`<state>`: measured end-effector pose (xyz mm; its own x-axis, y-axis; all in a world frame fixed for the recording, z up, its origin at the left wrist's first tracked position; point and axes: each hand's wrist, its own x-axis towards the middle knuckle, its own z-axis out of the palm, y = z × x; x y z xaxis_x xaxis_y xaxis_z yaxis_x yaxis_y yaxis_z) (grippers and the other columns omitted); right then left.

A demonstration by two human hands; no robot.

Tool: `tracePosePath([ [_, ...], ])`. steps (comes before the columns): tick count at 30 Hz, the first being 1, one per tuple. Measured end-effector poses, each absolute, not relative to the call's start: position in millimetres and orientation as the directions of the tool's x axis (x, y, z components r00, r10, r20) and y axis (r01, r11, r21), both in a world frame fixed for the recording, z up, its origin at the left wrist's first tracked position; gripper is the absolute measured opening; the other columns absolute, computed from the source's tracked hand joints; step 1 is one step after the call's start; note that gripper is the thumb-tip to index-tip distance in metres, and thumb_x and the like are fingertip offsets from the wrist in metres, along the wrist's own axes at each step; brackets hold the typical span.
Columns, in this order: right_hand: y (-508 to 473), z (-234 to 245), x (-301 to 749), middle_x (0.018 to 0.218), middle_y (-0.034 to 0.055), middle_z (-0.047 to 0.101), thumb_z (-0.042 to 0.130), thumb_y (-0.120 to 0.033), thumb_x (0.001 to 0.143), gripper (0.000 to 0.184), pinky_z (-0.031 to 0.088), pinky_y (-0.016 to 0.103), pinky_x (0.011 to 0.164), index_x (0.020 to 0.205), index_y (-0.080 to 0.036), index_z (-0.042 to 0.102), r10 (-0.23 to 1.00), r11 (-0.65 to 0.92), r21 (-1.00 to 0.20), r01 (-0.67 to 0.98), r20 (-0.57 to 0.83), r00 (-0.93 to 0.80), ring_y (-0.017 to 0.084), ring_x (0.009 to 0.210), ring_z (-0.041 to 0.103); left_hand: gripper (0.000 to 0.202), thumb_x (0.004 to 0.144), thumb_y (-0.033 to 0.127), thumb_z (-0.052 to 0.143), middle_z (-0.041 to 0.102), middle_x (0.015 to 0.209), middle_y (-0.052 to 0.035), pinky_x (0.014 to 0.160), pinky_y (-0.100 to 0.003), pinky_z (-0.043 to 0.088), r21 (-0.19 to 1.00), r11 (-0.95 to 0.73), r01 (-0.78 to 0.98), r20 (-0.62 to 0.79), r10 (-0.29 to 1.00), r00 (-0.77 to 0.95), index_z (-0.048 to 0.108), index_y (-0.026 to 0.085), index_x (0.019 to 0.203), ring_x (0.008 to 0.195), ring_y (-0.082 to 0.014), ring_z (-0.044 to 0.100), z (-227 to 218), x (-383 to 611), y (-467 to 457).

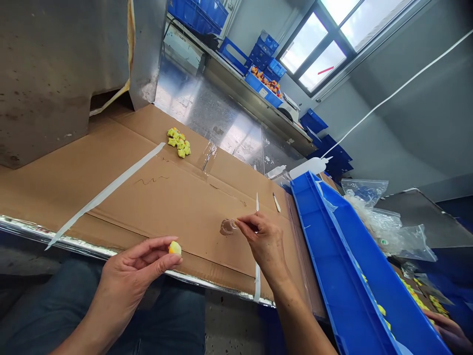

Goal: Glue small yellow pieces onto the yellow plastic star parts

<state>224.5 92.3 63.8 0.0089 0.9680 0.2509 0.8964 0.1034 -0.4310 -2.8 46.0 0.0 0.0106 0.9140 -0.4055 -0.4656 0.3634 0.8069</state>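
At a cardboard-covered workbench (155, 197), we pinch a small yellow-and-orange toy piece (175, 248) between thumb and forefinger of our left hand (138, 271), holding it just above the bench's near metal edge. Our right hand (264, 239) grips a thin stick, too slight to make out clearly, its tip at a small clear puddle of glue (227, 227) on the cardboard. A cluster of yellow star-shaped pieces (179, 142) lies farther back on the board, well apart from both hands. A long blue plastic bin (343, 266) runs along our right, beside clear plastic bags (384, 222) and a white squeeze bottle (308, 166).
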Motion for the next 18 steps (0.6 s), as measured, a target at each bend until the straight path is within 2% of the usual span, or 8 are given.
tracePosePath([
  [6, 91, 75, 229, 0.065, 0.0006, 0.062, 0.069, -0.021, 0.075, 0.006, 0.040, 0.028, 0.057, 0.070, -0.019, 0.072, 0.963, 0.080, -0.555, 0.828, 0.259, 0.081, 0.016, 0.060, 0.057, 0.034, 0.061, 0.028, 0.080, 0.078, 0.079, 0.0001, 0.076, -0.015, 0.053, 0.762, 0.395, -0.513, -0.448, 0.894, 0.023, 0.072, 0.020, 0.093, 0.075, -0.0150, 0.071, 3, -4, 46],
  [10, 84, 91, 230, 0.065, 0.0007, 0.064, 0.068, -0.028, 0.077, 0.009, 0.044, 0.026, 0.056, 0.074, -0.020, 0.071, 0.944, 0.052, -0.712, 0.700, 0.264, 0.199, 0.014, 0.059, 0.057, 0.031, 0.071, 0.024, 0.074, 0.077, 0.091, -0.0059, 0.072, -0.021, 0.057, 0.595, 0.477, -0.646, -0.464, 0.861, 0.208, 0.069, 0.017, 0.101, 0.076, -0.0179, 0.071, 8, -8, 45],
  [12, 77, 97, 226, 0.063, -0.0013, 0.063, 0.069, -0.029, 0.077, 0.009, 0.045, 0.024, 0.058, 0.076, -0.021, 0.070, 0.939, 0.051, -0.837, 0.545, 0.226, 0.259, 0.012, 0.058, 0.055, 0.028, 0.070, 0.019, 0.074, 0.077, 0.091, -0.0094, 0.067, -0.022, 0.058, 0.471, 0.549, -0.690, -0.497, 0.812, 0.307, 0.071, 0.015, 0.097, 0.072, -0.0177, 0.071, 12, -8, 43],
  [14, 67, 101, 218, 0.060, -0.0030, 0.061, 0.073, -0.028, 0.073, 0.008, 0.045, 0.020, 0.058, 0.074, -0.021, 0.071, 0.943, 0.045, -0.953, 0.300, 0.140, 0.301, 0.009, 0.057, 0.052, 0.029, 0.063, 0.016, 0.079, 0.077, 0.087, -0.0119, 0.061, -0.021, 0.058, 0.371, 0.599, -0.710, -0.533, 0.763, 0.366, 0.073, 0.013, 0.092, 0.065, -0.0164, 0.070, 17, -6, 40],
  [16, 56, 101, 206, 0.059, -0.0033, 0.061, 0.077, -0.027, 0.068, 0.009, 0.044, 0.017, 0.056, 0.072, -0.021, 0.072, 0.955, 0.022, -0.997, 0.071, 0.042, 0.293, 0.007, 0.055, 0.051, 0.031, 0.057, 0.015, 0.083, 0.077, 0.081, -0.0133, 0.056, -0.021, 0.057, 0.307, 0.619, -0.723, -0.542, 0.738, 0.401, 0.075, 0.013, 0.087, 0.058, -0.0154, 0.069, 20, -3, 37],
  [18, 45, 100, 193, 0.061, -0.0030, 0.061, 0.080, -0.026, 0.065, 0.010, 0.044, 0.015, 0.053, 0.070, -0.021, 0.073, 0.970, -0.019, -0.999, -0.033, -0.027, 0.240, 0.006, 0.053, 0.051, 0.030, 0.054, 0.015, 0.084, 0.077, 0.077, -0.0142, 0.052, -0.021, 0.057, 0.266, 0.637, -0.724, -0.549, 0.717, 0.430, 0.076, 0.014, 0.082, 0.054, -0.0150, 0.069, 21, 1, 33],
])
